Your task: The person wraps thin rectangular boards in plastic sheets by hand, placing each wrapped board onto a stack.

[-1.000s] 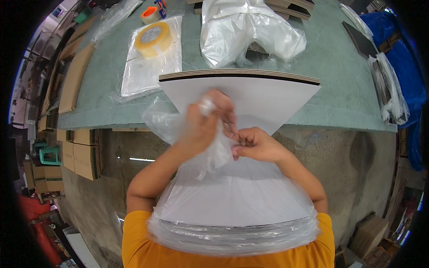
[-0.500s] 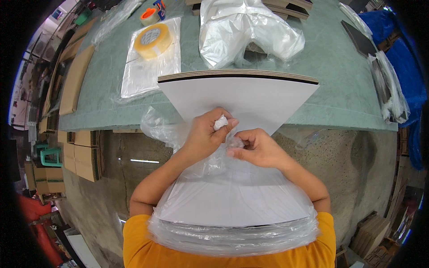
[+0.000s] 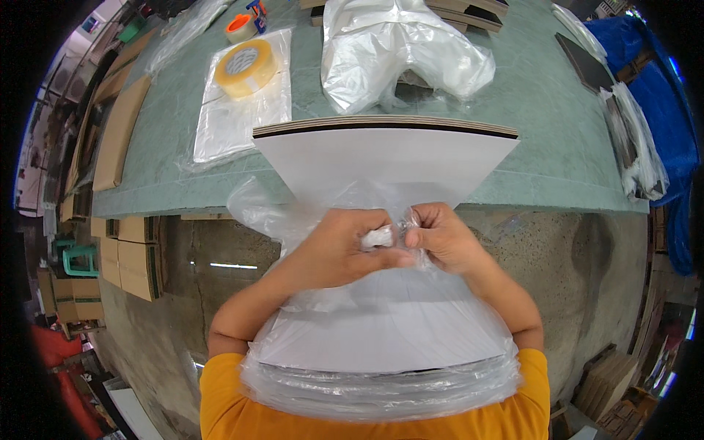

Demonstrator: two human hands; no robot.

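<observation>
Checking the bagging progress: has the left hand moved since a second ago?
Yes. The left hand has come down, away from the table edge and toward the body. It now sits level with the right hand, gripping the clear plastic bag.

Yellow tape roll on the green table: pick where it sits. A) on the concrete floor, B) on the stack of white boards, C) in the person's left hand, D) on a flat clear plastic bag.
D: the yellow tape roll lies on a flat clear plastic bag spread on the green table, away from both hands.
</observation>
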